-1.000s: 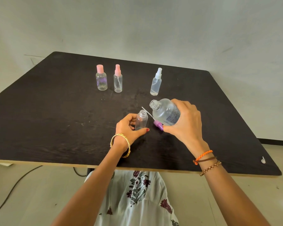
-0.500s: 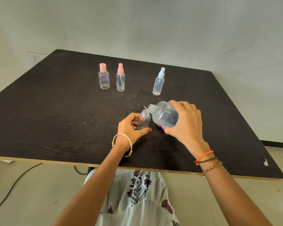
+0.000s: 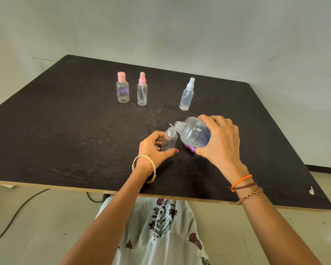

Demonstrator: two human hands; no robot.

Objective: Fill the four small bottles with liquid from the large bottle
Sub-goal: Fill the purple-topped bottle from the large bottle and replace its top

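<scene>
Tilting the large bottle (image 3: pixel 194 133) in its grip, the right hand (image 3: pixel 221 138) sets its mouth over the small open bottle (image 3: pixel 169 139), which the left hand (image 3: pixel 154 148) holds upright on the surface (image 3: pixel 65 131).

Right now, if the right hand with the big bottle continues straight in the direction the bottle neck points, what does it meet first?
Probably the open small bottle gripped by the left hand: the large bottle in the right hand tilts left, its mouth already beside that neck.

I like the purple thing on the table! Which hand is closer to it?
Right. The right hand holds the large bottle directly over the purple cap; the left hand grips the small bottle beside it.
</scene>
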